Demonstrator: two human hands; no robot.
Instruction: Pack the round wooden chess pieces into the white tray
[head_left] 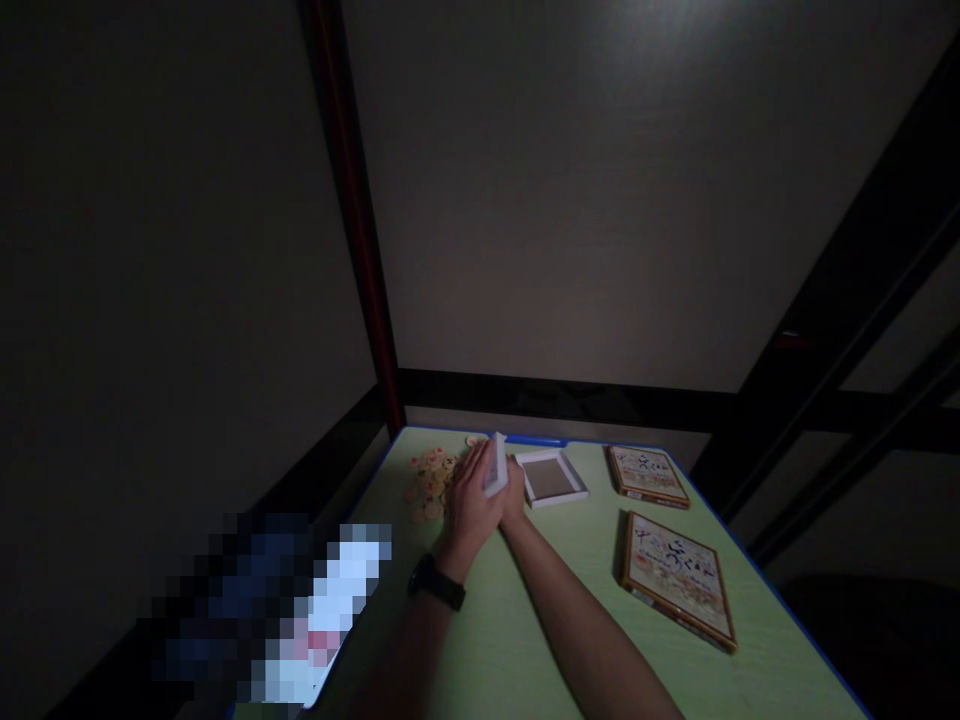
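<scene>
My left hand (471, 500), with a dark watch on its wrist, is closed against a small white cardboard box part (496, 467). That part stands tilted on edge between my hands. My right hand (514, 492) presses at its other side, its fingers largely hidden. Just left of my left hand lies a loose heap of round wooden Chinese chess pieces (429, 487), some with red marks. Right beside my right hand, a second shallow white box part (553, 478) rests flat, its brown-grey inside facing up.
Two flat printed Chinese chess boxes (649, 472) (679, 575) lie on the right of the light green table (510, 640), which has a blue edge. A pixelated bright patch (330, 620) is at the lower left. Dim walls stand behind and to the left.
</scene>
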